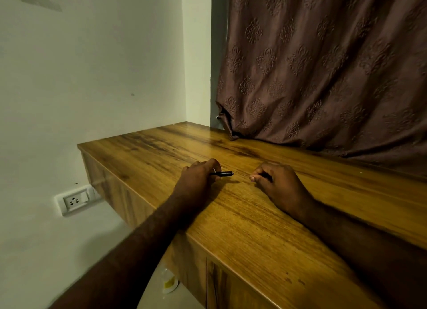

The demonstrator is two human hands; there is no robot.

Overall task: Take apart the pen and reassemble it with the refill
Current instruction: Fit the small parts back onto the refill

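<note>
Left hand (198, 177) was clenched around the pen (223, 174), and the dark barrel stuck out of the fist to the right, lying nearly level just above the desk (254, 227). Its long axis ran straight across, free end aimed at the right hand (275, 181). That was the line that mattered: the right hand sat just beside it, curled loosely, thumb and fingertips pinched together facing the pen's tip, a short gap between them. Something dark seemed tucked in those fingers, but whether it was a pen part or shadow, I could not tell. A thin pale sliver showed at the left fist, perhaps the clip or refill. My read: the pull-apart or the rejoin was in hand, and the right hand only needed to travel along that axis. The desk was glossy wood grain, both forearms resting on it; a brown curtain (323, 65) draped onto its far edge, a white wall (92, 77) with a socket (75, 201) at left.
</note>
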